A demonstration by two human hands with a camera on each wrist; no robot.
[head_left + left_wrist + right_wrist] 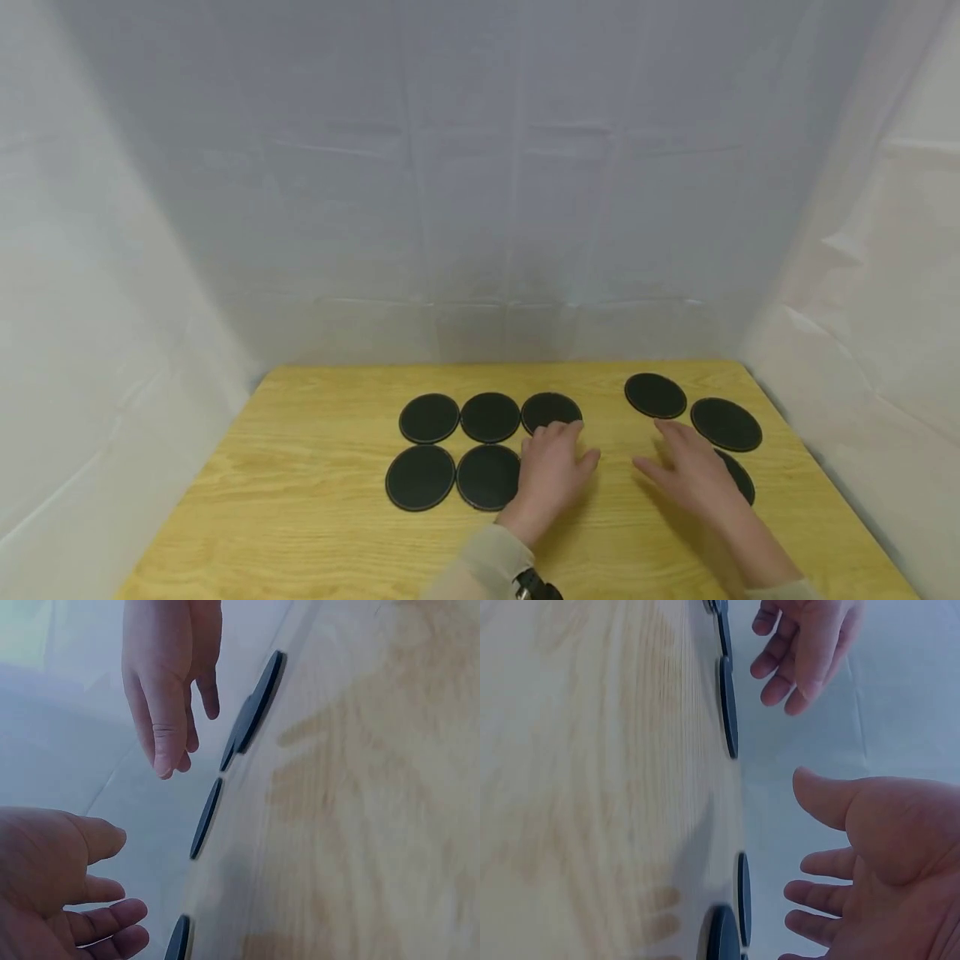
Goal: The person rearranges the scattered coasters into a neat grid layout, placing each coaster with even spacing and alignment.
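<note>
My left hand (549, 473) hovers over the table with loosely bent fingers and holds nothing. It partly covers the near edge of a round black coaster (550, 410), the right-hand one of a back row of three. Two more coasters, one of them just left of my wrist (487, 479), lie in front of that row. My right hand (696, 473) is also in the air, thumb apart from the fingers, palm facing left. Beside it are three coasters: one at the back (656, 395), one farther right (726, 424) and one partly hidden behind the hand (738, 477). Both wrist views show the palms empty.
The coasters lie flat on a light wooden table (300, 483). White sheeting hangs behind it (480, 208) and along both sides. A dark watch (534, 586) is on my left wrist, at the sleeve cuff.
</note>
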